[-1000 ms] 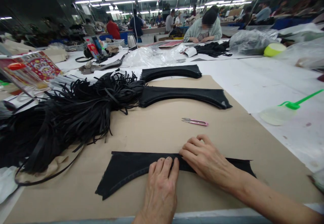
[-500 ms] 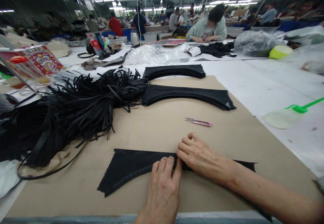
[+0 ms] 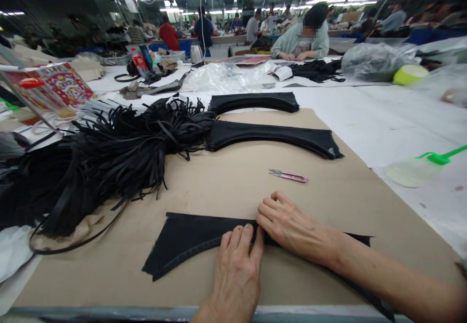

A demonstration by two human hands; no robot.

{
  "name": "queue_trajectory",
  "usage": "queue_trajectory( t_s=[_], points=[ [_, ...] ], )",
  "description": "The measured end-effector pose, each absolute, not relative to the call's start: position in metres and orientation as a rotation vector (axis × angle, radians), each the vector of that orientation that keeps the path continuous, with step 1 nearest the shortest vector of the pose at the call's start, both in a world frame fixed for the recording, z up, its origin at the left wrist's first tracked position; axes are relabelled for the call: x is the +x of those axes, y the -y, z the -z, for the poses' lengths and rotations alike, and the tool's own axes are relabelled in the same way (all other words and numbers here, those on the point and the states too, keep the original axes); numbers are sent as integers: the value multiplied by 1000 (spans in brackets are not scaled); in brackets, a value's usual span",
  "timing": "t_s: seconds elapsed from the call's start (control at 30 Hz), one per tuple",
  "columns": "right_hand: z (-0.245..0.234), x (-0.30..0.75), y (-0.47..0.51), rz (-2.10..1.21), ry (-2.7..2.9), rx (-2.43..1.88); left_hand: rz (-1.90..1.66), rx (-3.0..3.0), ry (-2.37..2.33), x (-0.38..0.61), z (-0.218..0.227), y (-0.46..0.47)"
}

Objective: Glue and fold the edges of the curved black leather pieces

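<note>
A black curved fabric piece lies flat on the brown cardboard sheet near the table's front edge. My left hand rests palm down on the piece's middle, fingers stretched out and close together. My right hand comes in from the right. Its bent fingers press their tips on the piece's upper edge, touching my left fingertips. Neither hand grips anything. My right forearm hides the piece's right part.
Small pink thread snips lie just beyond my right hand. Two stacks of black curved pieces and a heap of black strips lie further back and left. A green-handled brush lies at right. Other people work at far tables.
Both hands stay on the black piece. My right fingertips have drawn slightly closer to my left hand. The view has shifted a little.
</note>
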State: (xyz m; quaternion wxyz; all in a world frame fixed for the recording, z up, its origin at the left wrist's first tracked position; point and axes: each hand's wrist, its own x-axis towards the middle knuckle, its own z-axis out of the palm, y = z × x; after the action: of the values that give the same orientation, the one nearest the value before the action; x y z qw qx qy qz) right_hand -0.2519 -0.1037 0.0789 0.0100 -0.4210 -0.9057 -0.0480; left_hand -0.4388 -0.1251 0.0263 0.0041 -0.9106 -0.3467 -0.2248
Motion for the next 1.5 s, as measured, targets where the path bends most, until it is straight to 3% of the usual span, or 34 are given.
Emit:
queue_trajectory(
  t_s=[0.47, 0.77, 0.9, 1.27, 1.5],
  points=[
    [-83, -246, 105, -439, 2439, -1643, 762, -2809, 1029, -438, -27, 124],
    [-84, -233, 102, -625, 2302, -1646, 750, -2791, 992, -437, -29, 123],
    [-88, -231, 110, -567, 2362, -1597, 755, -2793, 991, -436, -28, 123],
    [-83, -246, 112, -11, 2727, -1551, 739, -2833, 1012, -437, -26, 125],
    [-88, -244, 110, -198, 2652, -1589, 681, -2922, 1073, -437, -25, 123]
  ],
)
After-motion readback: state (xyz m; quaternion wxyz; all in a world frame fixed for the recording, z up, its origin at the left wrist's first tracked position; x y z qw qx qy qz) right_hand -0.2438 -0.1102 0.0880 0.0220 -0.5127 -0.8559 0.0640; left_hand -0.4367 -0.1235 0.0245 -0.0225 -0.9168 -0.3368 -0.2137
